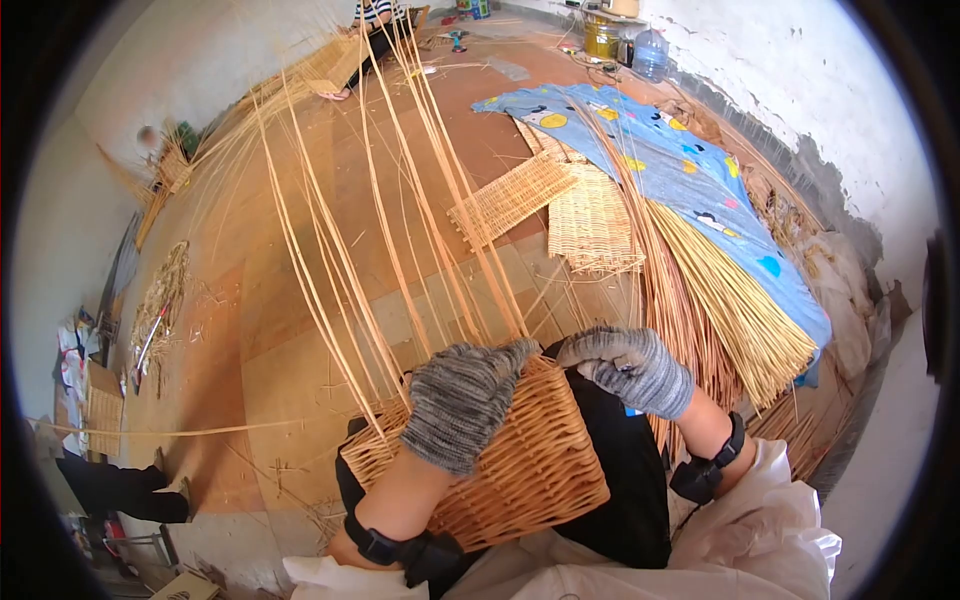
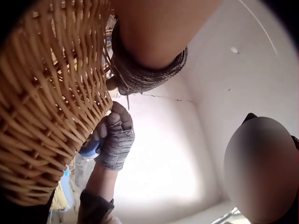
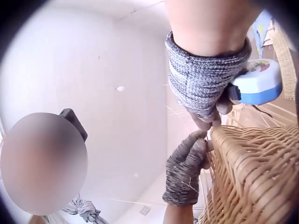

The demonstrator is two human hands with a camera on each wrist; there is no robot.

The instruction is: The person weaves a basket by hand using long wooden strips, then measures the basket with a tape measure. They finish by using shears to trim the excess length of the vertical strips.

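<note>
The wicker basket (image 1: 535,455) lies tilted across the person's lap, long upright canes (image 1: 375,190) rising from its far side. The gloved left hand (image 1: 465,405) grips its upper edge, thumb and fingertips at the corner. Close by on the right is the gloved right hand (image 1: 630,368), fingers bent. In the right wrist view a white and blue case (image 3: 259,83), like a tape measure, sits in the right hand (image 3: 203,86), whose fingertips meet the left hand's (image 3: 184,172) at the basket corner (image 3: 224,135). The left wrist view shows the basket wall (image 2: 51,98) from below.
Woven panels (image 1: 592,218), a cane bundle (image 1: 735,295) and a blue patterned cloth (image 1: 660,150) lie on the right. Another person (image 1: 375,35) sits at the back among canes. Cane scraps (image 1: 160,310) and a person's legs (image 1: 120,487) are at the left.
</note>
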